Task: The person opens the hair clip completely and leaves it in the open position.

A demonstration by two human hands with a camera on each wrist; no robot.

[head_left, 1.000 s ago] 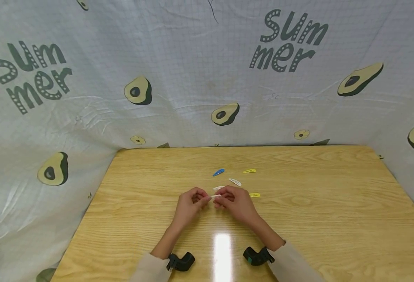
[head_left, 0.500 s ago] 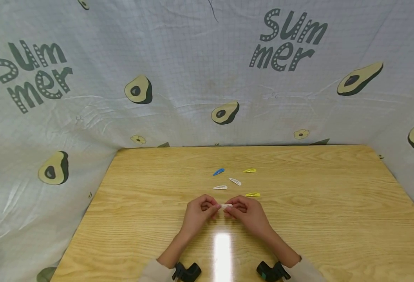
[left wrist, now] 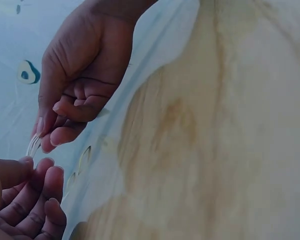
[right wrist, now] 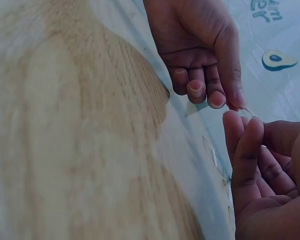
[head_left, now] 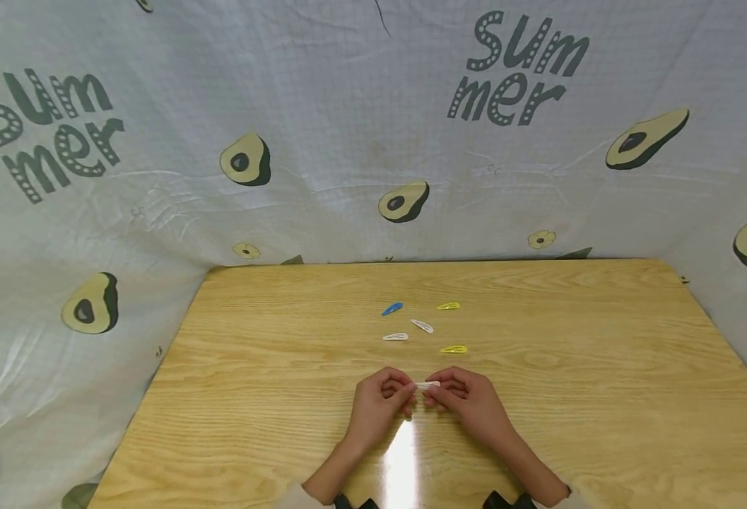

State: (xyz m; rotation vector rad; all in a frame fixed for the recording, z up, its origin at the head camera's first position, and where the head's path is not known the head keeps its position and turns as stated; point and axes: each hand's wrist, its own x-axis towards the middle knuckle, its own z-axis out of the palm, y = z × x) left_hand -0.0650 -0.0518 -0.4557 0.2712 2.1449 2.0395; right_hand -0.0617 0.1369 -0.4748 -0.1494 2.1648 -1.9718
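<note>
Both hands have drawn back toward the body since a second ago, away from the loose clips. Left hand (head_left: 378, 410) and right hand (head_left: 471, 406) each pinch one end of a white hair clip (head_left: 427, 384), held above the wooden table (head_left: 602, 367). Loose on the table: one blue clip (head_left: 392, 309), two white clips (head_left: 395, 336), two yellow clips (head_left: 453, 349).

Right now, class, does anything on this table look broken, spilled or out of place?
Nothing stands out. Both hands, left hand and right hand, pinch a white hair clip; five more clips lie loosely scattered, apart and flat, on the wooden table.
</note>
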